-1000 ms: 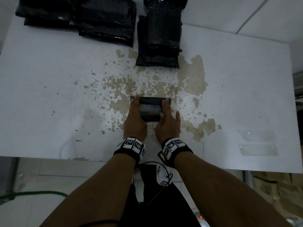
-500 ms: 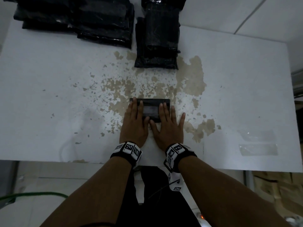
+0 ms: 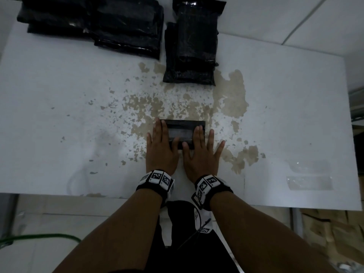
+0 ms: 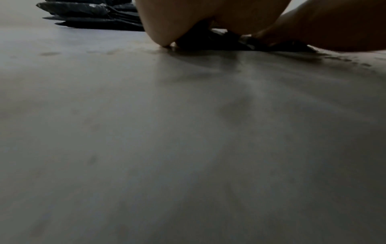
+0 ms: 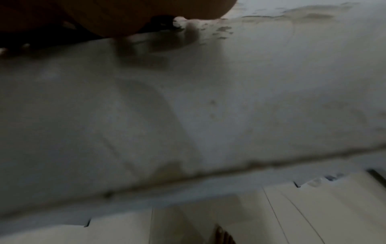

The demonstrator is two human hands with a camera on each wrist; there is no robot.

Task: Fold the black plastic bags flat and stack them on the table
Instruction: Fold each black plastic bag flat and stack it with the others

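A small folded black plastic bag point(image 3: 182, 133) lies flat in the middle of the white table point(image 3: 59, 115). My left hand point(image 3: 160, 146) lies flat with straight fingers pressing its left end. My right hand point(image 3: 201, 152) presses its right end, fingers spread and straight. In the left wrist view the bag point(image 4: 229, 44) shows as a dark low shape under the left hand point(image 4: 188, 19). In the right wrist view the right hand point(image 5: 125, 16) fills the top left, with the bag point(image 5: 158, 24) dark beneath it. A stack of folded black bags point(image 3: 190, 46) lies at the back centre.
A wider pile of black bags point(image 3: 94, 24) sits at the back left; it also shows in the left wrist view point(image 4: 89, 14). The table's paint is worn brown around the middle point(image 3: 234, 95). A clear plastic sleeve point(image 3: 309, 182) lies at the near right. A green hose point(image 3: 39, 237) lies on the floor.
Both hands went from gripping the bag's ends to lying flat on it, then slid apart toward its outer ends, fingers spreading. The bag stayed in place.
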